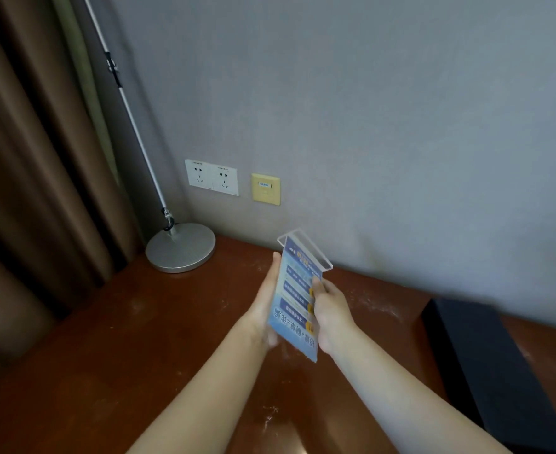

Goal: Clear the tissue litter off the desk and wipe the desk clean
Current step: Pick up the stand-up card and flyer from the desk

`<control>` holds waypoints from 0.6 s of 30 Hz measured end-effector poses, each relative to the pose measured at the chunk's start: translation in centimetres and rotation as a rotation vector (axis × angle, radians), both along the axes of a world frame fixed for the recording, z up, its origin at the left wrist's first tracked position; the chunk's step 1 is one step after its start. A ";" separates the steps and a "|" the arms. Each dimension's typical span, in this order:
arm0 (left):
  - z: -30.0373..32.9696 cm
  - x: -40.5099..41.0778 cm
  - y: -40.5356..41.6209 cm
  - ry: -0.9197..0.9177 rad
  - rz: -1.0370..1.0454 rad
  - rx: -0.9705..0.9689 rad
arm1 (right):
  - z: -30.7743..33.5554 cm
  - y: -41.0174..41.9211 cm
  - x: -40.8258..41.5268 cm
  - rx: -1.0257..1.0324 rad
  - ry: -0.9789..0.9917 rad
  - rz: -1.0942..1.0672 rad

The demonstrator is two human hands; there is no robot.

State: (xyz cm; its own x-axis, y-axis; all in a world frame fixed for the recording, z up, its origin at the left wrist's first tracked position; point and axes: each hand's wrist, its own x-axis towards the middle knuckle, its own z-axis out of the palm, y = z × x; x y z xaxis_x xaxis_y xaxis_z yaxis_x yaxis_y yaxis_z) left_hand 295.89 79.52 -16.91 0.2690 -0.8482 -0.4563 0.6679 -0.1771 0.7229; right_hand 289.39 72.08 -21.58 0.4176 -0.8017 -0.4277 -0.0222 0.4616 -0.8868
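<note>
Both hands hold 1 clear acrylic sign stand point(297, 299) up off the desk point(145, 339), near the wall. On the left side, the left hand point(265, 299) lies flat along the stand's left face with its fingers straight, pressing and supporting rather than curling round. On the right side, the right hand point(330, 314) grips the right edge, its thumb on the printed face; the other fingers are hidden behind the sheet.

The stand reads as a stiff, light, smooth acrylic holder with a blue printed leaflet inside, held upside down so the clear folded foot points up and away. My guess is that it is slippery and would scratch or crack if dropped, so taking it by the 2 long edges, as now, suits it better than holding the thin foot.

No tissue litter shows anywhere in view, so I cannot say where it lies. What does show of the task is the desk itself: a reddish-brown glossy top carrying pale smears and specks, thickest near the wall beside the stand and again close to the forearms. Those marks look like dry residue that a wipe should lift.

At far left hang brown curtains point(31, 178); next comes a lamp with a round metal base point(181, 247) in the desk's corner, then 2 white wall sockets point(211, 177) and a yellow wall plate point(266, 189). A dark box point(486, 365) sits at the right end of the desk.
</note>
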 end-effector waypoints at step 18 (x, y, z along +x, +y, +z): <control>-5.1 3.4 0.0 -0.693 0.366 0.251 | -2.7 -0.9 -0.5 0.046 0.031 -0.217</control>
State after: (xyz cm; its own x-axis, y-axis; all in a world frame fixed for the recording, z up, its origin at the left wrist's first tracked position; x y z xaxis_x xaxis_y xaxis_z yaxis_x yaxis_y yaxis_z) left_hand 299.29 79.52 -22.00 0.7993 -0.5467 -0.2496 0.1317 -0.2459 0.9603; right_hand 288.91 71.15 -24.23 0.2232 -0.8508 -0.4757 0.0553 0.4983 -0.8652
